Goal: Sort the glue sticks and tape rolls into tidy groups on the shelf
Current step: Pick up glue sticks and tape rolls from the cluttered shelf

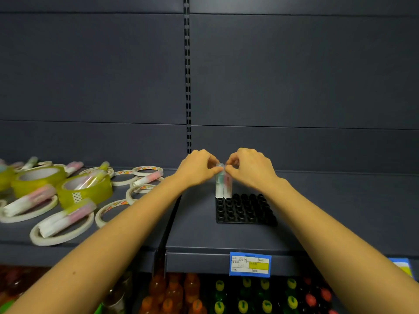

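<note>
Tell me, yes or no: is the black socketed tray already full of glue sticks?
No. Only two upright glue sticks stand at the black socketed tray's back-left corner; the other sockets are empty.

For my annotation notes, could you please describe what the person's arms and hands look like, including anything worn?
Both forearms are bare along their whole visible length, with no sleeves in view. The left hand and right hand wear no gloves, and no rings, watch or bracelets are visible.

Single head-worn view, forward and down, close over the shelf [317, 211].
</note>
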{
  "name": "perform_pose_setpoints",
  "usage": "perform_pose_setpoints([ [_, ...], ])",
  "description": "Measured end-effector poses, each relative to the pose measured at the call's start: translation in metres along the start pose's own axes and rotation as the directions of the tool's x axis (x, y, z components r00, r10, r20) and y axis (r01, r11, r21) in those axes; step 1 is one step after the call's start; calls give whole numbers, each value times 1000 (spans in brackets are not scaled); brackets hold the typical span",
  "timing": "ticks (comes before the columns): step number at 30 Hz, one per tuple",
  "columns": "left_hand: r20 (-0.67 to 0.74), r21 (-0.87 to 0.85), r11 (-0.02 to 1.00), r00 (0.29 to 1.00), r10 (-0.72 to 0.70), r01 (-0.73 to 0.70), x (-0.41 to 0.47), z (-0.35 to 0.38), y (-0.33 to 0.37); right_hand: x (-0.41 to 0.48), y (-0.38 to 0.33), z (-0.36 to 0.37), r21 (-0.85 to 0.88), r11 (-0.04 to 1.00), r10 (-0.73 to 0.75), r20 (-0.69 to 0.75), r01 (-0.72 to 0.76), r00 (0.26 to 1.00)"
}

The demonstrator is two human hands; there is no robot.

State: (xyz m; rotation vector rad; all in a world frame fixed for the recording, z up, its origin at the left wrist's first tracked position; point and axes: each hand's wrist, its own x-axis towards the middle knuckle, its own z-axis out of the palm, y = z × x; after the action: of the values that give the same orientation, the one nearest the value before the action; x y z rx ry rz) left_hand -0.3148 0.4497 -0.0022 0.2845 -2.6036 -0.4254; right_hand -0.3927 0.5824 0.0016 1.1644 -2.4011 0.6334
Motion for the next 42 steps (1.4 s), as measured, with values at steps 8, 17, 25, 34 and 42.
perform_pose_setpoints([
  [8, -181, 107, 985, 977, -112, 132, -39, -42, -23, 2, -10, -17, -174, 978, -107, 49, 114, 993],
  [17, -308, 143, 910, 891, -333, 389, -104, -105, -89, 6, -85, 18, 191, 978, -118, 157, 87, 980],
  [25, -209, 204, 895, 911, -356, 396, -118, -122, -139, 26, -117, 78, -9, 991, 125, 413, -133, 902],
  [34, -5, 306, 912, 958, -287, 274, -92, -109, -155, 34, -139, 75, 181, 922, 228, 463, -343, 856],
  [42, 269, 439, 895, 940, -210, 74, -68, -72, -150, 11, -140, 26, 347, 914, 209, 36, -209, 977],
])
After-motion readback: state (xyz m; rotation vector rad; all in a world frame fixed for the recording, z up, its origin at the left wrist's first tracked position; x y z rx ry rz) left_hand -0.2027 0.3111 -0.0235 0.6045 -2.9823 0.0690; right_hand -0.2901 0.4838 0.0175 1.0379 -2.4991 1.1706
